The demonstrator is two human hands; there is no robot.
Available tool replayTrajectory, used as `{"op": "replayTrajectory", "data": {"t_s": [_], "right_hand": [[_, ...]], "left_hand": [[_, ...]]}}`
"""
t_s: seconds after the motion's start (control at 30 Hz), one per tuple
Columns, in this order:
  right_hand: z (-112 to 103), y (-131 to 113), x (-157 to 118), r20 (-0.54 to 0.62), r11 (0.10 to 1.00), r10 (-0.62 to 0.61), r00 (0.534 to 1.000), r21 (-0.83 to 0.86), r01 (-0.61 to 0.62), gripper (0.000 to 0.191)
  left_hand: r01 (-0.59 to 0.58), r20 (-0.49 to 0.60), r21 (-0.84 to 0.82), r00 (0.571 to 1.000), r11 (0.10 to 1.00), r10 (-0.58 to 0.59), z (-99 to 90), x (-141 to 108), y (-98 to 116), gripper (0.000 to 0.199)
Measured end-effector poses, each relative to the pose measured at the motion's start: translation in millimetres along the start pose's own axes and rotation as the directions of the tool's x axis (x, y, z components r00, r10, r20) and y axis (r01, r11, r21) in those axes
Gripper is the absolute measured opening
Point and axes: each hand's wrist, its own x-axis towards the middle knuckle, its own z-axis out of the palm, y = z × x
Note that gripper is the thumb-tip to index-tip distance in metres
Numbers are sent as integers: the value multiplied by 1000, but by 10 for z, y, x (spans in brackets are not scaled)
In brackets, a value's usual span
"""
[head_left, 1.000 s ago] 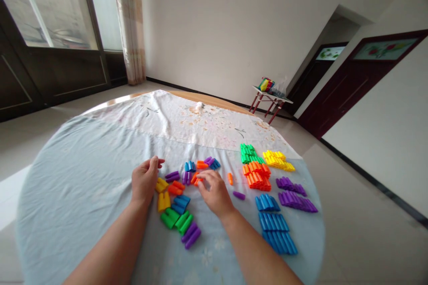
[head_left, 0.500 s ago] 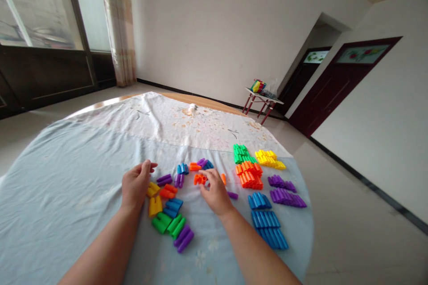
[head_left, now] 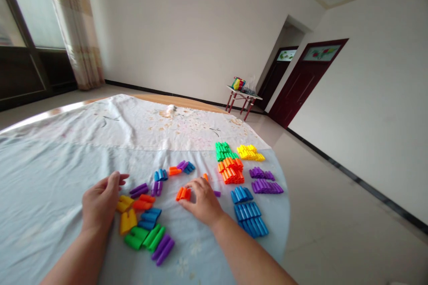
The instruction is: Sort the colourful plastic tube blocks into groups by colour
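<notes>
right hand | at orange pieces | left hand | beside yellow pieces

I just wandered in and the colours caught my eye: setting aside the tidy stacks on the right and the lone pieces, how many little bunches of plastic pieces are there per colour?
Purple bunches: 4
Blue bunches: 3
Orange bunches: 3
Yellow bunches: 2
Green bunches: 2
Total: 14

Orange tubes; purple tubes; floral cloth
</notes>
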Motion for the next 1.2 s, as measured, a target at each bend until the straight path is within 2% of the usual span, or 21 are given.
{"op": "replayTrajectory", "data": {"t_s": [0.2, 0.4, 0.53, 0.67, 0.77, 0.87, 0.9, 1.03, 1.2], "right_hand": [[-66, 29, 1, 88, 999, -4, 996, 53, -1, 28], [-143, 5, -1, 72, 999, 18, 997, 35, -21, 30], [-171, 21, -2, 88, 999, 7, 996, 50, -11, 23], [-388, 83, -15, 15, 991, -19, 1000, 129, 17, 20], [-728, 261, 13, -149, 989, 53, 987, 141, -32, 21], [-1122, 587, 94, -303, 990, 138, 943, 56, -127, 22], [-1237, 713, 125, -323, 987, 157, 933, 21, -159, 23], [-1515, 1167, 209, -279, 969, 193, 941, -98, -228, 24], [-1540, 1401, 224, -154, 967, 177, 972, -159, -202, 21]], "left_hand": [[3, -6, 33, 1000, 999, -3, -8, 0, 42, 37], [9, -24, 71, 1000, 997, -7, -23, -12, 54, 37], [24, -32, 70, 999, 997, -22, -20, -10, 21, 34], [49, -63, 73, 997, 996, -44, -8, -9, 24, 34], [45, -61, 71, 997, 996, -41, -4, 15, -8, 33], [31, -54, 86, 998, 996, -26, -6, 65, -89, 35], [32, -54, 92, 998, 995, -27, -7, 85, -119, 36], [48, -53, 95, 998, 994, -43, -5, 156, -208, 39], [48, -41, 96, 998, 994, -44, 4, 188, -254, 40]]}}
